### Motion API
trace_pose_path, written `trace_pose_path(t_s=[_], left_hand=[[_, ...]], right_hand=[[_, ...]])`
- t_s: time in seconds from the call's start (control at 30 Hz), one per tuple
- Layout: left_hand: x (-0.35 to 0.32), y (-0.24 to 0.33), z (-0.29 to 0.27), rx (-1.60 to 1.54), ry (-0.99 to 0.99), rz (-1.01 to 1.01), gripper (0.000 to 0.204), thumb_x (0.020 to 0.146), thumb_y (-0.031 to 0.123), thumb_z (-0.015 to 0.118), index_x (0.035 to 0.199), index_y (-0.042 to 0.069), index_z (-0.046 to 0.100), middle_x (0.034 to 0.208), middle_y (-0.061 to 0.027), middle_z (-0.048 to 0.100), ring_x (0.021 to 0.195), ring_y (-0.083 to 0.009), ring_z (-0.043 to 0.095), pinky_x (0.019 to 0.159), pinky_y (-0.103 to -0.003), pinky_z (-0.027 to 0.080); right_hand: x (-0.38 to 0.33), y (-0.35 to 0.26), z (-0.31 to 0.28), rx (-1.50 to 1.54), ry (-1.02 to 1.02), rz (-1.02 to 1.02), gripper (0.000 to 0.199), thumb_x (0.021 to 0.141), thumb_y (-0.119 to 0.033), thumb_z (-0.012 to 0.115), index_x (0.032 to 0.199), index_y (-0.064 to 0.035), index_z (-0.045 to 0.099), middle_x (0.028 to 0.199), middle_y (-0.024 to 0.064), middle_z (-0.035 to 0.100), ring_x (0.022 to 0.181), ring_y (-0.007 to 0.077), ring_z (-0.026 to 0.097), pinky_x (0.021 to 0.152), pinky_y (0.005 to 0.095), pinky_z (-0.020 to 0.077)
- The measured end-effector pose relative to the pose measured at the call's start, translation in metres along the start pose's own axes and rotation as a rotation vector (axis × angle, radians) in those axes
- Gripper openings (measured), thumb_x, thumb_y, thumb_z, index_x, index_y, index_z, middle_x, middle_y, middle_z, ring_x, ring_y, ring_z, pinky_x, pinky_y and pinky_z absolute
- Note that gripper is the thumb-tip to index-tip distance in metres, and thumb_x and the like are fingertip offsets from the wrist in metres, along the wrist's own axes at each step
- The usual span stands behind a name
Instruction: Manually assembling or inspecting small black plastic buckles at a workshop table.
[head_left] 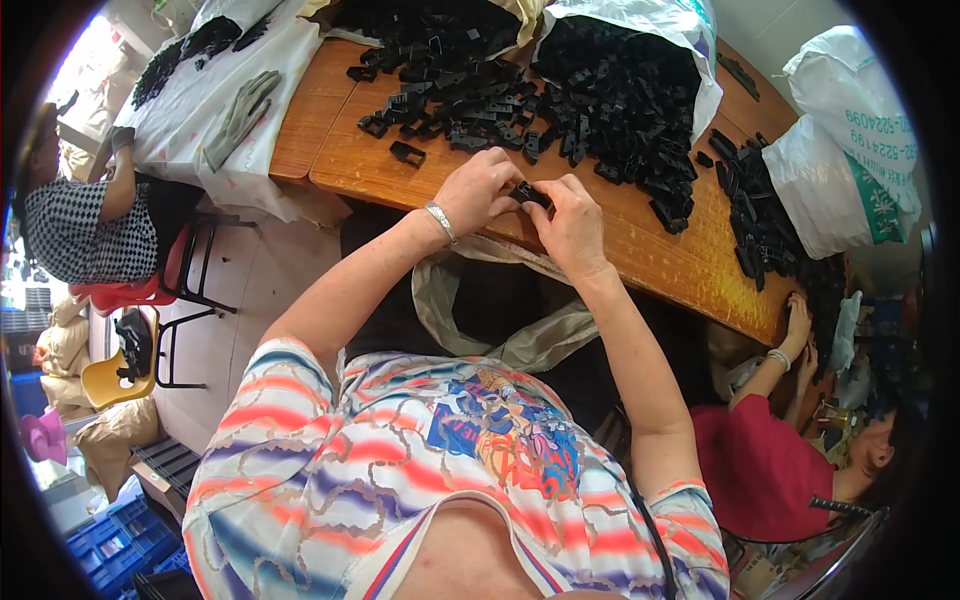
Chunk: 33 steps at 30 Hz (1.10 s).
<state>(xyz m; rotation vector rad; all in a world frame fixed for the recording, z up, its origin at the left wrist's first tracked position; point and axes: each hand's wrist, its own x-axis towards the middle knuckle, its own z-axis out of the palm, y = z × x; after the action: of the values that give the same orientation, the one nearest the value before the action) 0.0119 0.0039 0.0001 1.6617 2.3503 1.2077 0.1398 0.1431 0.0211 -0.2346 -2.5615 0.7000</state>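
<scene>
Between my two hands, just over the near edge of the wooden table (350, 150), is a small black plastic part (533, 194). My left hand (482, 192), with a silver bracelet at the wrist, pinches one end of it. The fingers of my right hand (572, 222) close on its other end. Much of the part is hidden by my fingertips. Beyond my hands lies a big heap of similar black plastic parts (600, 100). One loose black part (407, 153) sits apart from the heap, left of my hands.
An open sack (440, 300) hangs below the table edge, near my lap. White plastic bags (825, 190) stand at the right by more black parts (750, 190). A co-worker in red (765, 470) works at the right; another in checks (90, 225) sits left, near a grey glove (243, 120).
</scene>
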Motion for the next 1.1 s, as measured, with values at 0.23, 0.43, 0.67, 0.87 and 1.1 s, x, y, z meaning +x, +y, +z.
trace_pose_path(t_s=[0.23,0.43,0.67,0.87,1.1], left_hand=[[0.002,-0.001,0.001,-0.009,-0.021,-0.007,0.026,0.074,0.009,0.075,0.097,0.003,0.065,0.095,-0.0106,0.057,0.093,-0.0297,0.057,0.08,-0.038,0.049],[0.001,-0.001,0.001,0.001,-0.019,-0.031,0.025,0.074,0.01,0.075,0.096,0.003,0.065,0.096,-0.0105,0.057,0.093,-0.0299,0.058,0.08,-0.039,0.049],[0.0,0.0,0.0,0.014,-0.022,-0.026,0.026,0.074,0.01,0.075,0.097,0.003,0.065,0.096,-0.0111,0.058,0.093,-0.0305,0.058,0.082,-0.038,0.05],[-0.004,-0.003,-0.034,-0.005,-0.051,-0.045,0.028,0.076,0.012,0.076,0.101,0.004,0.066,0.101,-0.0127,0.059,0.096,-0.0312,0.058,0.086,-0.037,0.05],[0.002,-0.028,-0.042,0.476,0.184,-0.056,0.027,0.076,0.01,0.076,0.1,0.006,0.064,0.103,-0.0106,0.056,0.1,-0.0306,0.054,0.087,-0.038,0.049]], right_hand=[[0.004,0.001,-0.004,0.022,-0.039,-0.045,0.026,0.077,-0.006,0.077,0.101,-0.0044,0.07,0.09,0.0091,0.062,0.075,0.0281,0.065,0.067,0.0369,0.0528],[0.004,0.003,-0.004,0.01,-0.043,-0.036,0.023,0.076,-0.008,0.075,0.098,-0.0085,0.071,0.089,0.008,0.06,0.077,0.0306,0.065,0.068,0.0395,0.0539],[-0.012,0.005,0.009,-0.283,-0.065,-0.241,0.038,0.08,-0.007,0.069,0.117,-0.0008,0.064,0.099,0.0115,0.059,0.095,0.0301,0.06,0.073,0.0394,0.0533],[-0.053,-0.016,-0.004,-0.06,-0.095,-0.15,0.033,0.077,-0.008,0.074,0.109,-0.0067,0.068,0.093,0.0128,0.061,0.084,0.0337,0.064,0.072,0.0406,0.0534],[-0.081,-0.017,0.003,0.047,-0.223,-0.097,0.02,0.079,-0.015,0.073,0.097,-0.0081,0.069,0.09,0.0122,0.063,0.079,0.0338,0.066,0.066,0.0414,0.0542]])
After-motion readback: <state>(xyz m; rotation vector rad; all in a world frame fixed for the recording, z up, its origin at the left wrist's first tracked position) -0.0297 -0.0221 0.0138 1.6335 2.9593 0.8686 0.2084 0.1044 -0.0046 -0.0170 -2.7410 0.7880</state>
